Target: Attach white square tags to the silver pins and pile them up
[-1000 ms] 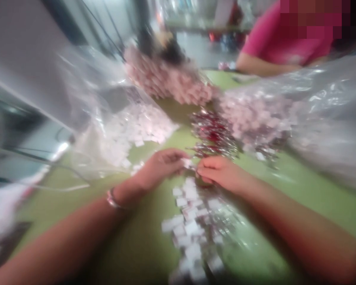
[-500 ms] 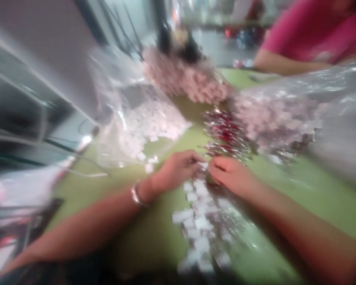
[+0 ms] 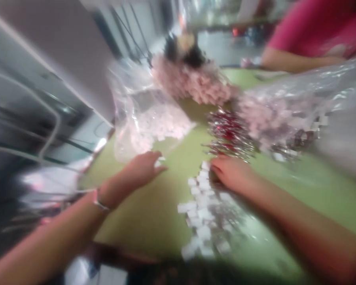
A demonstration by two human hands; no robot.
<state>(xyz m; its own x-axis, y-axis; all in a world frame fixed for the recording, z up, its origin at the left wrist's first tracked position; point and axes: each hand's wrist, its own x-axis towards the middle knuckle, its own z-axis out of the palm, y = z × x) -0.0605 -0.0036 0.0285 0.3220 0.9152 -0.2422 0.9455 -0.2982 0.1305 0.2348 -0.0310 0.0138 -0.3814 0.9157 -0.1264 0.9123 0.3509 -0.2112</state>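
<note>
My left hand (image 3: 148,168) is at the front of a clear plastic bag (image 3: 121,138) of small white pieces. Its thumb and fingers are apart, around a few loose white pieces (image 3: 159,160); no grip on them shows. My right hand (image 3: 233,172) has its fingers curled together at the top of a row of small white tags (image 3: 203,213) lying overlapped on the table. A white tag (image 3: 205,165) is beside its fingertips; what the fingers hold is hidden. Just beyond lies a pile of shiny silver and red metal pieces (image 3: 230,132). The view is blurred.
Pink bundles (image 3: 195,81) stand at the back of the green table (image 3: 145,221). On the right, a large clear bag (image 3: 284,107) covers pale pink pieces. A person in a pink sleeve (image 3: 296,31) rests an arm across the table. Cables hang at the left.
My left hand has moved left, away from the right hand, to the loose white pieces by the bag, and its fingers have parted. My right hand stays at the row of tags.
</note>
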